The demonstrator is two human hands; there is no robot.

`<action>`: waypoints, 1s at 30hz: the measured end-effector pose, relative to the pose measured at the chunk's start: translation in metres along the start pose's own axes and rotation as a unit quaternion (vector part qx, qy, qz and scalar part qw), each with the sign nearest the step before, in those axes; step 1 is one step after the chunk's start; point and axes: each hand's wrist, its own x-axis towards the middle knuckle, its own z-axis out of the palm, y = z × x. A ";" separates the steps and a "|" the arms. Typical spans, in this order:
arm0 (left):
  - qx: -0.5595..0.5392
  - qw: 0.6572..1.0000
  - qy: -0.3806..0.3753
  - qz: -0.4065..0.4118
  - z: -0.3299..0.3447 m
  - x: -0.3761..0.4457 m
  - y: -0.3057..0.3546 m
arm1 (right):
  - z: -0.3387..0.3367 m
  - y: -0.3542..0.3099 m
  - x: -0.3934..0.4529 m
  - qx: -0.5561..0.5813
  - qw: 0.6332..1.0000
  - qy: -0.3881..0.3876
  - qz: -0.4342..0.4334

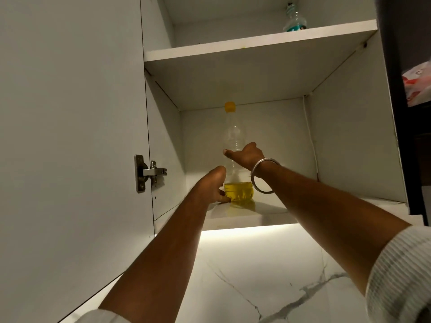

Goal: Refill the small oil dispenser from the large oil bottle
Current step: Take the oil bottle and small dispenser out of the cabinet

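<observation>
1. White wall cupboard [349, 141] above marbled backsplash, door [70, 113] swung open at left
2. Left hand [213, 186] at base of large oil bottle [234, 136], fingers curled against its yellow oil
3. Bottle upright on lower shelf [268, 213], orange-capped, nearly drained
4. Right hand [242, 155], bangled, wrapped round bottle's middle
5. Clear bottle [294, 18] on upper shelf

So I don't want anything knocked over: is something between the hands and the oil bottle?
Nothing visible. The left hand is at the oil bottle base and the right hand at its middle, both against it. It stands alone on that shelf.
</observation>
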 end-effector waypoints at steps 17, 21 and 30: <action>-0.128 0.991 -0.029 -0.032 0.002 -0.019 -0.002 | -0.011 0.011 -0.017 0.013 0.997 0.029 -0.074; -0.142 0.989 -0.029 -0.027 0.008 -0.044 0.002 | -0.032 -0.002 -0.031 0.020 0.996 0.021 -0.085; -0.233 0.972 -0.039 -0.013 0.029 -0.111 0.001 | -0.077 -0.031 -0.085 0.037 0.994 0.002 -0.100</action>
